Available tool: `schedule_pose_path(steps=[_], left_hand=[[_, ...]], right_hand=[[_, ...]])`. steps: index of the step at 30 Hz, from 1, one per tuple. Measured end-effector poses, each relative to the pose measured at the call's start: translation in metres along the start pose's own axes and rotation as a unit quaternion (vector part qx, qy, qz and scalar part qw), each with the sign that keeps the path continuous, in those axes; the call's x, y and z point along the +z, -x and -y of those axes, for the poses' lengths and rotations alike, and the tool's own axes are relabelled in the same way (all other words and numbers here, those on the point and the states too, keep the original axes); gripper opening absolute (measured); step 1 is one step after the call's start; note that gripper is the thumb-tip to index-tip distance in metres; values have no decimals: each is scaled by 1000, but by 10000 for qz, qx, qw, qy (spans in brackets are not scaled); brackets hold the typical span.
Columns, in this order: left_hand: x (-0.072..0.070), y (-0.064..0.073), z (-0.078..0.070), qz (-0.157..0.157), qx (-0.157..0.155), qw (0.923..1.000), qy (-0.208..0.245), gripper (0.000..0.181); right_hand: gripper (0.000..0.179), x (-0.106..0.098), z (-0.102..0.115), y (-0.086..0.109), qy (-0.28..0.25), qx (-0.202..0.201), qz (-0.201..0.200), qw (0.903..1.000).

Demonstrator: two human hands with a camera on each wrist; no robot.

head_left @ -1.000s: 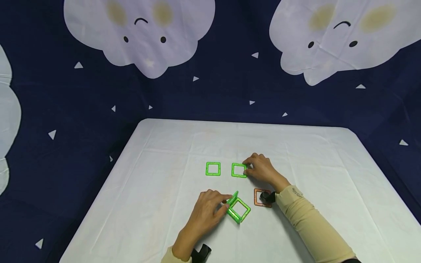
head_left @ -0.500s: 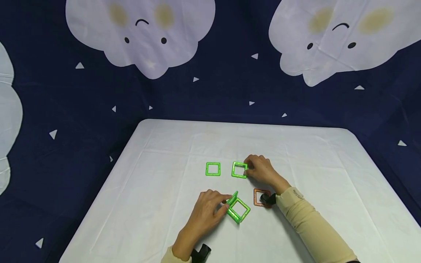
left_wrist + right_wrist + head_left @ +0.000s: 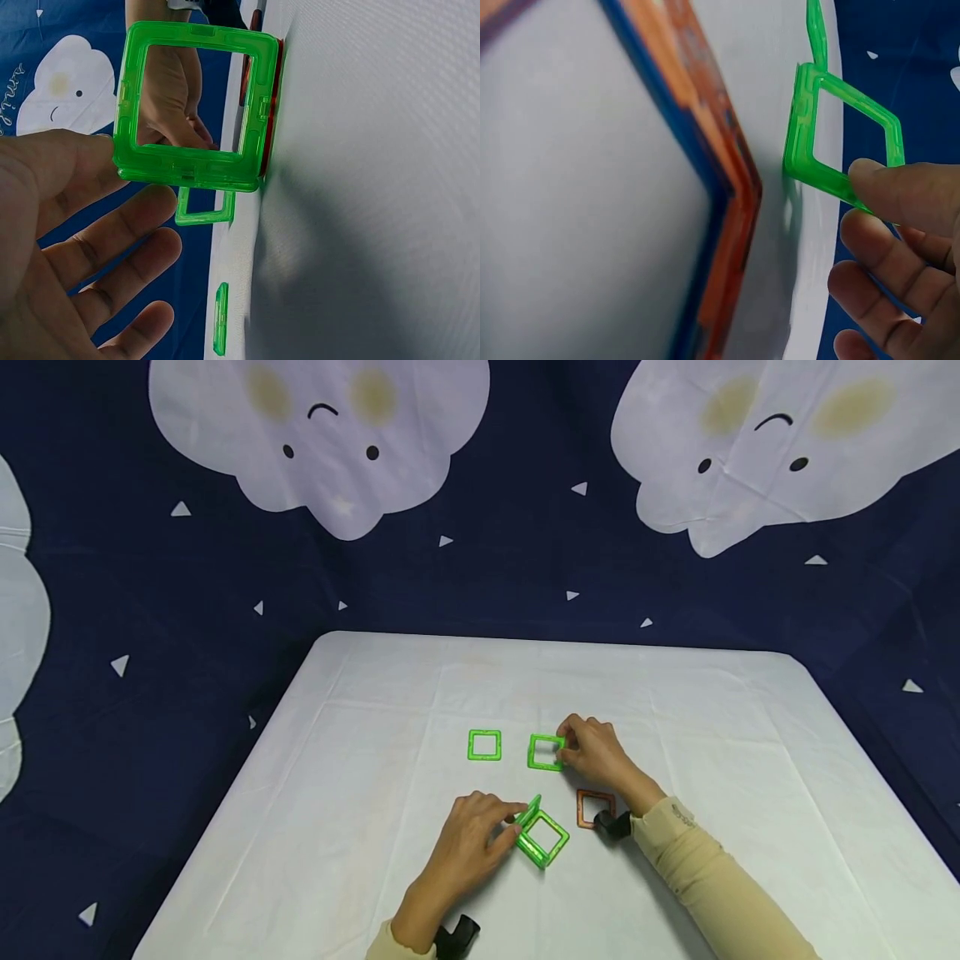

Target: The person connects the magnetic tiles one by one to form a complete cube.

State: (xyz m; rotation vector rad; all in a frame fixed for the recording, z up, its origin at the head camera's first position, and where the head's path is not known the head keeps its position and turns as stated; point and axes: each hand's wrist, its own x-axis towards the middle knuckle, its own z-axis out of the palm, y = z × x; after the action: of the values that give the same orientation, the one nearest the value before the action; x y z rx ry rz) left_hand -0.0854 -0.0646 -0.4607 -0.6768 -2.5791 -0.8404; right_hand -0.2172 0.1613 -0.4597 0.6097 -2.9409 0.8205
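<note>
Over the white tabletop (image 3: 375,760), I see the left hand (image 3: 468,839) with its grip pinching joined green squares (image 3: 533,851), while the right hand (image 3: 597,756) pinches another green frame (image 3: 545,767) farther back.

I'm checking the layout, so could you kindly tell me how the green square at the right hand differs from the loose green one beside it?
The held square is pinched in the right hand; the loose square is untouched. The held square is tilted, while the loose square lies flat. Both are green, open-centred frames.
</note>
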Motion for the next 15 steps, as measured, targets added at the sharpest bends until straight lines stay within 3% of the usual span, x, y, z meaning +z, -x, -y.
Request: schedule_pose_path(steps=[15], left_hand=[[0, 0, 0, 105, -85, 9999, -24, 21]], right_hand=[[20, 3, 6, 13, 210, -299, -355, 9987]])
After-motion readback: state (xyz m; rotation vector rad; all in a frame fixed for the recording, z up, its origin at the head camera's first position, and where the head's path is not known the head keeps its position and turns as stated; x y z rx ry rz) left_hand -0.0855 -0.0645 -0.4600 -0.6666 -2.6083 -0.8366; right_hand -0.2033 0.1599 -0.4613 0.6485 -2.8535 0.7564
